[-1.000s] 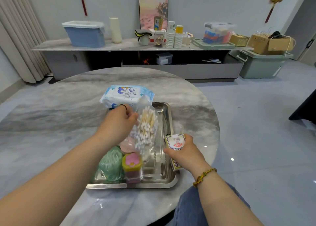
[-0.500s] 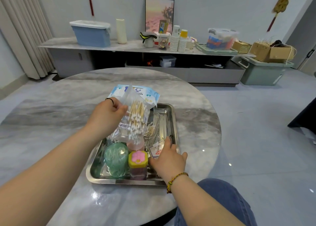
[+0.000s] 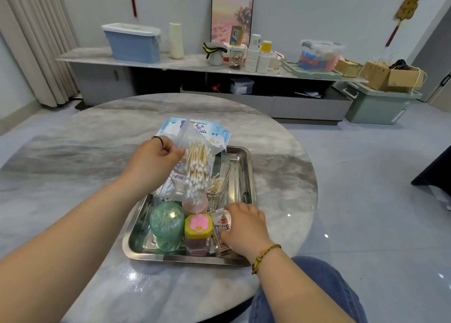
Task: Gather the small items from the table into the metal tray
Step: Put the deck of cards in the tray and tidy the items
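The right hand (image 3: 244,230) has just put the card box (image 3: 221,227) down inside the metal tray (image 3: 246,173), its fingers touching it. The left hand (image 3: 151,166) pinches the swab bag (image 3: 196,173) above the tray, to drop next.

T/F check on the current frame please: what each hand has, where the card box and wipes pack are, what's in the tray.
1. The left hand holds a clear bag of cotton swabs above the metal tray. True.
2. The right hand is empty and clear of the tray. False: it rests on the card box inside the tray.
3. A yellow-lidded jar with a pink flower stands upright in the tray. True.
4. The green round container sits on the table outside the tray. False: it is in the tray, left of the jar.
5. The wipes pack lies at the tray's far end. True.
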